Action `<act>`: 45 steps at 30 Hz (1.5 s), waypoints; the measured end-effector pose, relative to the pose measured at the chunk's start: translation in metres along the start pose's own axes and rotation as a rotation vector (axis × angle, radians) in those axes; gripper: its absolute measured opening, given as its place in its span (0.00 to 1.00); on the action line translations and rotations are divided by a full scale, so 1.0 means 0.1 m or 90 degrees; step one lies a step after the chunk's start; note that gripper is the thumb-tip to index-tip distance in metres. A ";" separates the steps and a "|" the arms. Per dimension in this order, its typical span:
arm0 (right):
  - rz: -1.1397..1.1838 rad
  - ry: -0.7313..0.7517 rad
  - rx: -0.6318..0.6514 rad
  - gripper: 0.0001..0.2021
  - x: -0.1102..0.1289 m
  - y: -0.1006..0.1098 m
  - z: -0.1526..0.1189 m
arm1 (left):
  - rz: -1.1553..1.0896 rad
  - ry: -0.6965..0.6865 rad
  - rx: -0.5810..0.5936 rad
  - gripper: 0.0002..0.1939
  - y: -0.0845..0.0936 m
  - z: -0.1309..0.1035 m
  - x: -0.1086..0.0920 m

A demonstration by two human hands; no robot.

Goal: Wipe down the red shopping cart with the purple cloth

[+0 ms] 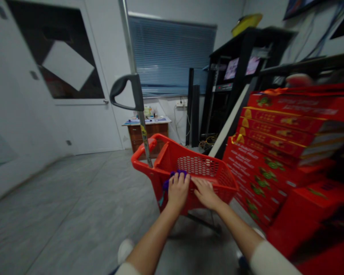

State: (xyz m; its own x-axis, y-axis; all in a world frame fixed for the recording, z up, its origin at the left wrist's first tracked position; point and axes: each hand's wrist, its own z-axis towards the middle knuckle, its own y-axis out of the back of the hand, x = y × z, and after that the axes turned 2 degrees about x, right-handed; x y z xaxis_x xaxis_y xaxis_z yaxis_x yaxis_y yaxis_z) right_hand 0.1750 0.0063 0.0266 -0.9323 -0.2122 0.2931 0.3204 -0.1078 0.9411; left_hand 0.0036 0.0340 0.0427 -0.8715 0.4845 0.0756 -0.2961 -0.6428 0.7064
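Forearms (157, 236): nearest, extended forward.
Red cart (187, 204): under both hands; long axis crosswise, handle (137, 155) left of the left hand, nose (232, 182) right of the right.
Left hand (178, 190): fingers over purple cloth (166, 186); cannot tell whether it grips.
Right hand (206, 193): fingers straight along the rim (225, 187).
Cloth work: even pressure, right hand steadying, seems best.
Red boxes (246, 164): beyond the right hand.

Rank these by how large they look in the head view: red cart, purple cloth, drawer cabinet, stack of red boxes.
1. Stack of red boxes
2. Red cart
3. Drawer cabinet
4. Purple cloth, partly hidden by the left hand
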 end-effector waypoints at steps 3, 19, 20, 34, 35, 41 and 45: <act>-0.034 0.007 -0.036 0.25 -0.15 0.11 -0.08 | -0.011 0.037 0.053 0.16 0.21 0.14 0.23; -0.089 -0.096 -0.004 0.21 -0.46 0.28 -0.35 | -0.072 0.004 0.170 0.14 0.16 0.38 0.24; -0.095 -0.091 -0.003 0.21 -0.50 0.29 -0.39 | -0.059 0.032 0.160 0.14 0.17 0.41 0.31; -0.066 -0.156 0.010 0.22 -0.22 0.13 -0.39 | -0.133 0.016 0.044 0.19 -0.23 0.10 0.14; -0.057 -0.148 -0.002 0.22 -0.22 0.12 -0.38 | -0.126 0.047 0.026 0.19 -0.25 0.09 0.21; -0.042 -0.115 -0.026 0.23 -0.19 0.03 -0.32 | -0.164 0.058 0.024 0.19 -0.40 0.01 -0.06; -0.011 -0.031 0.023 0.25 -0.32 0.12 -0.33 | -0.200 -0.047 0.064 0.20 -0.42 -0.02 -0.21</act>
State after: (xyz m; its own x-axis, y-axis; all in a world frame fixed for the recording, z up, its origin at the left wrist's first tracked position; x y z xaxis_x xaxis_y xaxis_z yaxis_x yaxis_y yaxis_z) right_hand 0.2145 -0.0202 0.0226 -0.9450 -0.1626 0.2837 0.2986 -0.0755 0.9514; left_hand 0.0337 0.0493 0.0104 -0.7123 0.6935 -0.1080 -0.5021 -0.3960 0.7688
